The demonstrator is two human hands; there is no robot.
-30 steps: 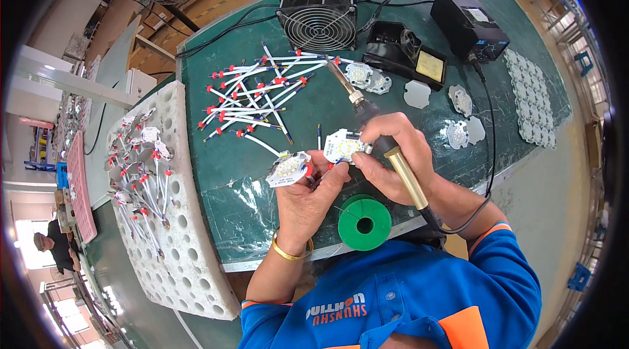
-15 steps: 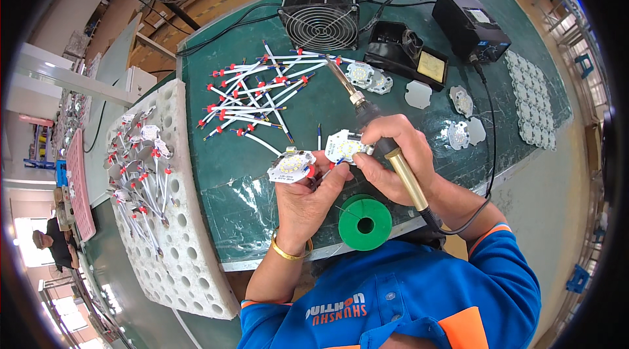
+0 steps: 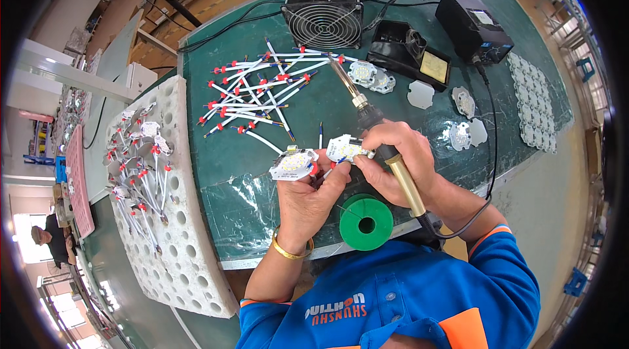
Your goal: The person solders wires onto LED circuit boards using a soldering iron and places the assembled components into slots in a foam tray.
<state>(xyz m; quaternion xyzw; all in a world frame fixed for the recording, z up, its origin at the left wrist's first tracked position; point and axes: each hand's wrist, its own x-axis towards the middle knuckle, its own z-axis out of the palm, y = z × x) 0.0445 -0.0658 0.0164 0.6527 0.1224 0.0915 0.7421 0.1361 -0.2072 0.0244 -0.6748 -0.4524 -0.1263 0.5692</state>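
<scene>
Nearest: green solder spool lying flat at the front edge of the bench, just below both hands.

Left hand: fingers pinched on a small white LED board, held up off the bench and roughly level, face up. Gold bangle on that wrist.

Right hand: doing two jobs. Wrapped around a soldering iron, gold handle running back toward the wrist, tip pointing up and away over the bench. Its fingertips also grip a second white LED board, just beside the first one; can't tell if the two boards touch. The iron's black cable loops off to the right and up to the black station box.

Left of the hands: white perforated foam tray overhanging the bench edge, carrying a cluster of finished boards with wires.

Mid-bench, beyond the hands: scattered pile of white wires with red and blue ends. To the right, a few loose LED boards and white round discs, plus more at the right.

Far edge: black square fan, black iron stand with yellow sponge, the station box beside it. White sheet of uncut pieces at the far right.
</scene>
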